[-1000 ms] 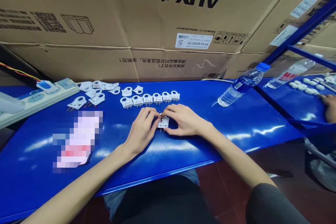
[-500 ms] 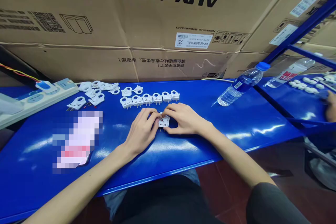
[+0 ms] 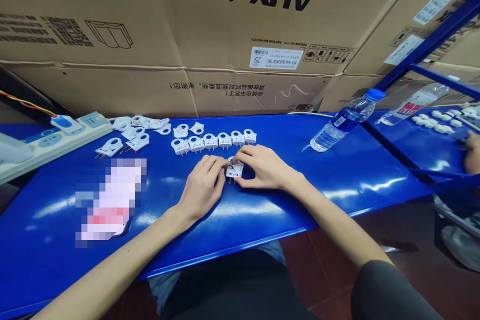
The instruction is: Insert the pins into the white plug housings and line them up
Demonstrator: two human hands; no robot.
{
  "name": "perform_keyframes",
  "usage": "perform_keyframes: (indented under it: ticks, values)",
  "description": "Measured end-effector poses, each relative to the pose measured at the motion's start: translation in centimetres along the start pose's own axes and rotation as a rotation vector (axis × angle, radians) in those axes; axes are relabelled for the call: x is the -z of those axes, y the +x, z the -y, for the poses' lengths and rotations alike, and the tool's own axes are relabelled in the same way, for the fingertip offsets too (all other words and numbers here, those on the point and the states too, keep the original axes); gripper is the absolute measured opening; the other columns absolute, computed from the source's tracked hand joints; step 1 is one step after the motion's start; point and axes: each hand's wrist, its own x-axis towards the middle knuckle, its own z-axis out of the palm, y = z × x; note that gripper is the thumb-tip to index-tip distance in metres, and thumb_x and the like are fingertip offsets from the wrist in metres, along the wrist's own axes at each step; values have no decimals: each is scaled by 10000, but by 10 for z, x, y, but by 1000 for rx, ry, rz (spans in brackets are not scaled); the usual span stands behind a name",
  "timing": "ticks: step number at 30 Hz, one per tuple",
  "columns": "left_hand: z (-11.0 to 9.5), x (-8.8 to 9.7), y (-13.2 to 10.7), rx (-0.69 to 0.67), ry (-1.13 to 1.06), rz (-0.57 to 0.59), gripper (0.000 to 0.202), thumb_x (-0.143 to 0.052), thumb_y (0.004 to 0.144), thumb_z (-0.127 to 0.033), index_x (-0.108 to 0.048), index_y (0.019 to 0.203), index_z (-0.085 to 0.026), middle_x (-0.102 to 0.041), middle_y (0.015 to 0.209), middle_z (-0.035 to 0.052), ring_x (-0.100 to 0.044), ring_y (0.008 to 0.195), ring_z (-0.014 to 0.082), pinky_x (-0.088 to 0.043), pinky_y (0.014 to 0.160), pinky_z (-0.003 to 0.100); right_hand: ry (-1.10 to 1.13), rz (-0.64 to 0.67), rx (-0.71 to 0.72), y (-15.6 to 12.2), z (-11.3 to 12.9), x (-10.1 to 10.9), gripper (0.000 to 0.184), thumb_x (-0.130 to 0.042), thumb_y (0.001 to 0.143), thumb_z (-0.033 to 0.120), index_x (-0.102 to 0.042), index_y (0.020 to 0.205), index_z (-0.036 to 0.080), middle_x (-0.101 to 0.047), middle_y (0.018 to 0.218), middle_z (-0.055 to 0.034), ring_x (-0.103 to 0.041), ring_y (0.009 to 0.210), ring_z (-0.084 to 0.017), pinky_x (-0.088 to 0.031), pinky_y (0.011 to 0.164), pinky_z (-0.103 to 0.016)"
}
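Observation:
Between my two hands is a white plug housing with a ring-shaped top and metal pins pointing toward me. My left hand grips its left side with thumb and forefinger. From the other side, my right hand pinches it, its forefinger on the upper part and its thumb near the lower right corner. Just beyond my hands stands a row of similar white plug housings, pins toward me. Two white ring-topped pieces lie behind that row. Farther left is a loose pile of more white pieces, some with pins.
On the blue table, a pixelated phone lies left and a power strip far left. A water bottle leans at right, before a blue metal frame. Beyond it are another person's hand and small white parts. Cardboard boxes stand behind.
The fingers of my right hand have shifted slightly on the plug housing, showing a little more of its ring-shaped top. Everything else stays put.

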Motion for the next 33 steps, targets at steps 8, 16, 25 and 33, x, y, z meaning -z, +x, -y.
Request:
perform_keyframes:
  ticks: [8, 16, 25, 33]
  values:
    - [2, -1, 0, 77, 108, -11, 240, -436, 1030, -210, -571, 1228, -204, -658, 1173, 107, -610, 1094, 279, -524, 959, 446, -22, -78, -128, -3, -21, 17, 338, -634, 962, 383, -629, 1253, 211, -672, 1278, -112, -631, 1150, -284, -494, 977, -401]
    - [5, -4, -2, 63, 165, 107, 387, -482, 1040, -320, -547, 1409, -222, -584, 1432, 149, -515, 1321, 341, -492, 1052, 551, -147, -136, -319, -11, -60, 20, 361, -573, 960, 284, -619, 1308, 199, -658, 1347, -129, -612, 1193, -321, -502, 1020, -454]
    - [3, -4, -1, 37, 139, 113, 283, -440, 1039, -229, -651, 1228, -222, -670, 1329, 108, -555, 1268, 311, -484, 995, 494, -171, -57, -364, -15, -88, 2, 329, -534, 972, 266, -641, 1271, 178, -695, 1273, -139, -599, 1164, -331, -486, 1014, -469]
    - [5, -2, -1, 87, 147, 83, 260, -443, 1029, -223, -642, 1197, -213, -690, 1254, 109, -591, 1192, 306, -499, 941, 478, -114, -79, -368, -15, -94, -4, 402, -487, 994, 239, -596, 1375, 169, -644, 1381, -147, -576, 1236, -327, -466, 1070, -496]
